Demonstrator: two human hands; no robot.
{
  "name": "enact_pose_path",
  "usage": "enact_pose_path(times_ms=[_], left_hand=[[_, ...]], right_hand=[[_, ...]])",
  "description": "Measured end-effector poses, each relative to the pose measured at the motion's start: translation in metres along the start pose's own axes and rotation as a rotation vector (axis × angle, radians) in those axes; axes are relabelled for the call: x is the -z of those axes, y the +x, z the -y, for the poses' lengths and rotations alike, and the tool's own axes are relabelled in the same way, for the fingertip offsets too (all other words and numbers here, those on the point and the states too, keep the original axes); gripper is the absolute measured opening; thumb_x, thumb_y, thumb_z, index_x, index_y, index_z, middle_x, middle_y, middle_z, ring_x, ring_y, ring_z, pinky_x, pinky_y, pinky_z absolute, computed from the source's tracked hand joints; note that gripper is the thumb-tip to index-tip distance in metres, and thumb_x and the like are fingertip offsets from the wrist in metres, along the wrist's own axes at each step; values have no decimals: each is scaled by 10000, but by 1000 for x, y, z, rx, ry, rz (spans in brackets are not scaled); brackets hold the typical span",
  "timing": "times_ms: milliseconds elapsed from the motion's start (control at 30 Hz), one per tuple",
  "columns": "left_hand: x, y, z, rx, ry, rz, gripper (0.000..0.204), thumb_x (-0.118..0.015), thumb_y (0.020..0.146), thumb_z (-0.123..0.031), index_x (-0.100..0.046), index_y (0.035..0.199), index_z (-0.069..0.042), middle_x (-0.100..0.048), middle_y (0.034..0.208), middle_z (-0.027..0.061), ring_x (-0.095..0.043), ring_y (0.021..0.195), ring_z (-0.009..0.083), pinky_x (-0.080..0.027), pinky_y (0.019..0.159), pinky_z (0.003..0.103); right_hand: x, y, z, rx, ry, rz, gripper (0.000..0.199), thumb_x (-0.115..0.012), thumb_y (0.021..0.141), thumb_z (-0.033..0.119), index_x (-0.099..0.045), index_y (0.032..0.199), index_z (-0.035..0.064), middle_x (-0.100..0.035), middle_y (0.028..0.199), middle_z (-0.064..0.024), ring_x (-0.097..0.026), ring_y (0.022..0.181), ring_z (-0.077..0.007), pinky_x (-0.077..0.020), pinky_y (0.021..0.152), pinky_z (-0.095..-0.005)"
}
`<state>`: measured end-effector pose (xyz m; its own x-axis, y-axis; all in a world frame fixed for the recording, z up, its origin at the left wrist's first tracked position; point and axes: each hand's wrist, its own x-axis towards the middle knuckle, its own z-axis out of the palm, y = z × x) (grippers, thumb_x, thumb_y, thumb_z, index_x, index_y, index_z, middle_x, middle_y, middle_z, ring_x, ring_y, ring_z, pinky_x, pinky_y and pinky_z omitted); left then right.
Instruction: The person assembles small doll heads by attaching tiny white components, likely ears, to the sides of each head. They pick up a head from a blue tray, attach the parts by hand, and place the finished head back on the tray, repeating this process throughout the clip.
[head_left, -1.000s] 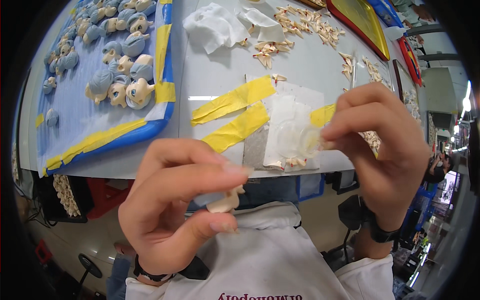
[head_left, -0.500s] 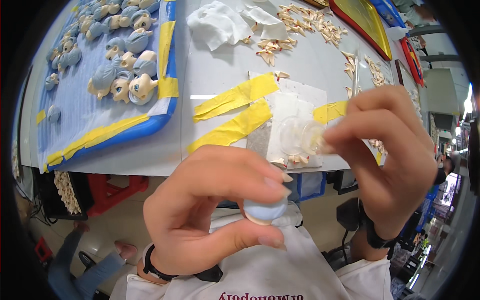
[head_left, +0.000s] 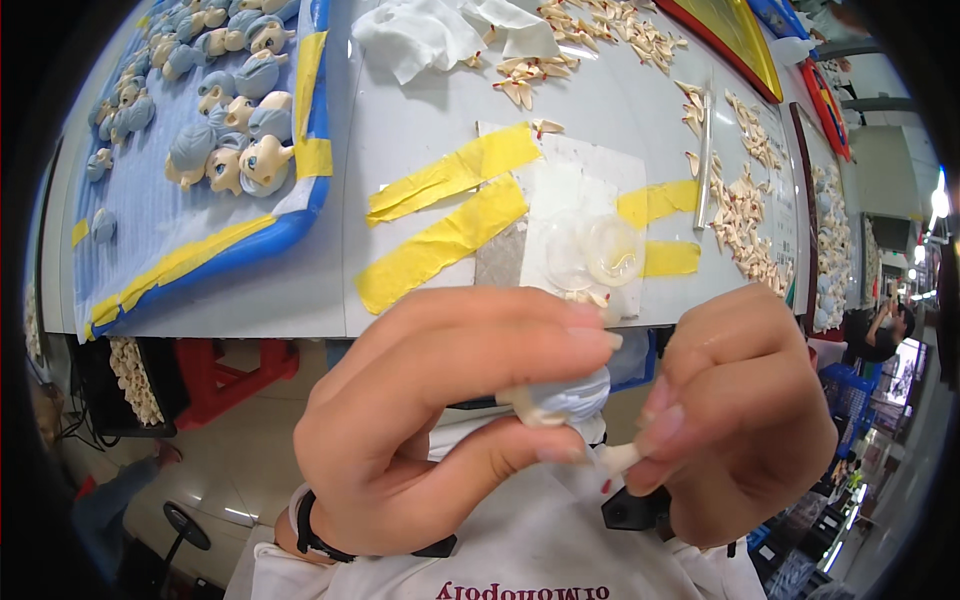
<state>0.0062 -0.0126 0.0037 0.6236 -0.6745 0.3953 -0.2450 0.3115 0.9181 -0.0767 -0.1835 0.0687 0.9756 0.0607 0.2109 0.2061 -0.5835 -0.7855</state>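
Note:
My left hand (head_left: 430, 390) is closed around a small blue-haired doll head (head_left: 578, 396), with the thumb below and fingers above. Part of the cream face side shows between the fingers. Close to its right, my right hand (head_left: 745, 410) pinches a small cream piece with a red tip (head_left: 620, 458) between thumb and fingertips. The piece is near my left thumb; whether it touches the head I cannot tell. Beyond my hands, clear round dishes (head_left: 612, 250) stand on a white sheet (head_left: 580, 180) beside strips of yellow tape (head_left: 440, 245).
A blue tray (head_left: 240, 250) at the left holds several blue-haired doll heads (head_left: 265, 160). White cloths (head_left: 415, 40) and piles of red-tipped cream pieces (head_left: 745, 215) lie farther off, near a metal rod (head_left: 706, 160). A yellow tray (head_left: 735, 45) stands at the far right.
My right hand has come down from the clear dishes toward my left hand, and the red-tipped piece now shows in it. The doll head has turned in my left hand.

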Motion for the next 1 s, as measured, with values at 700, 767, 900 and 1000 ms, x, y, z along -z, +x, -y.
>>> enact_pose_path(times_ms=[700, 767, 900, 1000], left_hand=[[-18, -3, -21, -2, 305, -173, 349, -766, 609, -52, -601, 910, 15, -550, 895, 179, -570, 761, 208, -464, 633, 247], [-19, -4, -21, 12, 295, -200, 353, -771, 603, -52, -604, 907, 12, -558, 880, 172, -564, 758, 206, -461, 638, 249], [-12, -1, -17, -18, 339, -158, 341, -778, 603, -52, -607, 891, 9, -561, 859, 155, -558, 734, 202, -460, 636, 255], [0, 2, -10, -76, 350, -108, 362, -781, 612, -59, -586, 910, 13, -535, 902, 151, -565, 729, 198, -466, 632, 252]], right_hand=[[-27, -3, 2, 152, -339, -253, 252, -563, 609, -123, -537, 749, 86, -483, 688, -45, -393, 549, -138, -286, 498, -255], [-26, -2, 1, 181, -385, -240, 255, -574, 602, -118, -537, 751, 85, -487, 689, -45, -394, 546, -136, -285, 495, -255], [-28, 2, -1, 176, -360, -231, 252, -616, 590, -92, -537, 758, 79, -494, 686, -50, -416, 546, -144, -313, 504, -257], [-3, 18, -5, 156, -198, -5, 216, -630, 599, -59, -539, 757, 57, -510, 700, -73, -451, 563, -162, -353, 521, -269]])
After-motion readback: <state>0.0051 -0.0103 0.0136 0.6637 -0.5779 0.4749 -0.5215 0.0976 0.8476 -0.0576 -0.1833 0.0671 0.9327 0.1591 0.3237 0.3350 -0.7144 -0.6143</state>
